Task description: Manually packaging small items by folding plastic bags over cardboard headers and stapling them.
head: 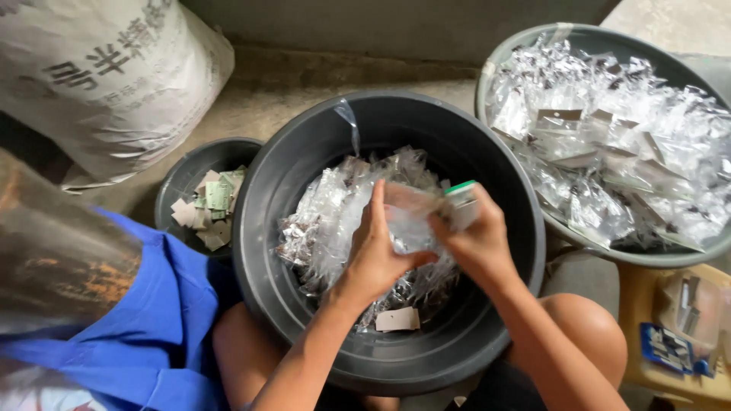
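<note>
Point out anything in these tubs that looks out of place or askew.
One clear plastic bag hangs over the back rim of the big black tub, apart from the heap inside. A loose card lies alone at the tub's front. Otherwise nothing stands out; both hands hold a bag over the heap.

Bare concrete floor (289, 99), grey and dusty, carries everything. On it: a large dark plastic tub (304, 175) at centre, a small dark bucket (179, 179) touching its left side, a wide grey basin (502, 68) of clear packets at right. A white woven sack (106, 84) sits upper left; a yellow crate (640, 304) stands lower right beneath the basin's rim.
</note>
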